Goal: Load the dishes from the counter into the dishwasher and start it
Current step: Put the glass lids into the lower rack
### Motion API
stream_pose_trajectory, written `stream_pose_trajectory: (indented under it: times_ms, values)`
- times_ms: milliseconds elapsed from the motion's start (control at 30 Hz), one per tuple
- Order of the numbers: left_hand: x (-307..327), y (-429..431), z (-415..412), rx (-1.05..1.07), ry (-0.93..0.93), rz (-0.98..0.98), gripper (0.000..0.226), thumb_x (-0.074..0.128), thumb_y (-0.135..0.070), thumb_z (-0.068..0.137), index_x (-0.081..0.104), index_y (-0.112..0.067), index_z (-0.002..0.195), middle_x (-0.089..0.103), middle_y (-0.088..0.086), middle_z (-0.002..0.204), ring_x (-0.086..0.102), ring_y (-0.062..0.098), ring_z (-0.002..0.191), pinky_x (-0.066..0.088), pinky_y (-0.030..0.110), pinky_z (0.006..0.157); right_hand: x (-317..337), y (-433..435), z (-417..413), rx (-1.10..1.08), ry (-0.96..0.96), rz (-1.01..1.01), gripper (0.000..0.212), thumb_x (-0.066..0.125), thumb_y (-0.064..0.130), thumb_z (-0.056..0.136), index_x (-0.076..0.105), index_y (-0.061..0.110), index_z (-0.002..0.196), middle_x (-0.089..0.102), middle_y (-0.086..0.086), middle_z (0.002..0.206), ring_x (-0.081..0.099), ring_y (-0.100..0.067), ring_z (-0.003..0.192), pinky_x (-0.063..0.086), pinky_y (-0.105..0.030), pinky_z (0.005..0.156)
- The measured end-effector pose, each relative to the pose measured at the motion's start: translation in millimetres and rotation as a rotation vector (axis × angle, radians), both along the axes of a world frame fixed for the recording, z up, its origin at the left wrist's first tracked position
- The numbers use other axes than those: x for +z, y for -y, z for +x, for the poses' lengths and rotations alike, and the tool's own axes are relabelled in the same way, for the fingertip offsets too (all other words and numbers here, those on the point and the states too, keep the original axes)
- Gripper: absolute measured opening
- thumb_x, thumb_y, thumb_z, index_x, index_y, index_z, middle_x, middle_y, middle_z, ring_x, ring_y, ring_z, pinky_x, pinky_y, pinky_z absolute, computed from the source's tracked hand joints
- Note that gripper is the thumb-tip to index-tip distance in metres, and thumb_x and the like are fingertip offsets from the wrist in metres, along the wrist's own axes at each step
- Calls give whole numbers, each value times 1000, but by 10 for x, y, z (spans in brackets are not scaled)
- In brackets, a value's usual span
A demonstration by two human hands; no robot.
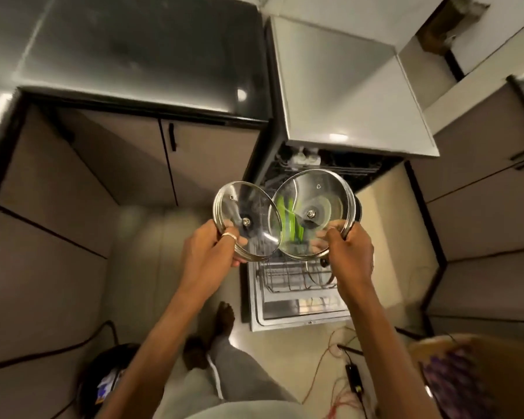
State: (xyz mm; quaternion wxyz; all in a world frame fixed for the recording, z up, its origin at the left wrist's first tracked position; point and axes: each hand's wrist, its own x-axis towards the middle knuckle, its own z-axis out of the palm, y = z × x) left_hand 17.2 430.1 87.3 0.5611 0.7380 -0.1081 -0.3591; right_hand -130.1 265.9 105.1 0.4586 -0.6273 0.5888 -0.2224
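My left hand (208,247) grips the rim of a small glass pan lid (251,213) with a steel edge. My right hand (350,252) grips the rim of a larger glass lid (321,201). Both lids are held up side by side, undersides toward me, the small one's edge overlapping the large one. They hang above the open dishwasher, whose lower wire rack (291,279) is pulled out over the lowered door (300,313). Green items (285,213) in the rack show through the large lid.
A dark counter (152,55) lies at the upper left and a steel worktop (345,86) sits over the dishwasher. Cabinets flank both sides. Red wires and a black adapter (353,376) lie on the floor at the right, a dark round object (103,385) at the lower left.
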Motion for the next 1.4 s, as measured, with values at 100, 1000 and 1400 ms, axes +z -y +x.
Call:
stream_pose_trajectory:
  times_ms: [100,1000,1400]
  values:
    - [-57,-67,-224,0,-15,33,20,52,-18,99,70,-12,91,77,0,79,75,24,69,57,33,60,-19,-90,-240,2,10,-4,11,53,5,97,62,12,99,73,-18,83,74,-28,71,63,-48,67]
    - [-3377,1856,-1765,192,-220,437,25,53,-38,73,67,-19,80,76,3,76,74,22,62,62,50,74,-3857,2176,-1544,540,-687,-225,25,54,16,99,58,-8,105,68,-20,86,67,-37,83,37,-31,64]
    - [-4237,2204,-1872,145,-185,461,16,57,-26,92,67,-16,84,76,7,77,75,26,64,63,48,77,-4923,2405,-1257,519,-763,-122,29,49,11,99,52,-8,120,66,-27,115,63,-43,110,50,-42,89]
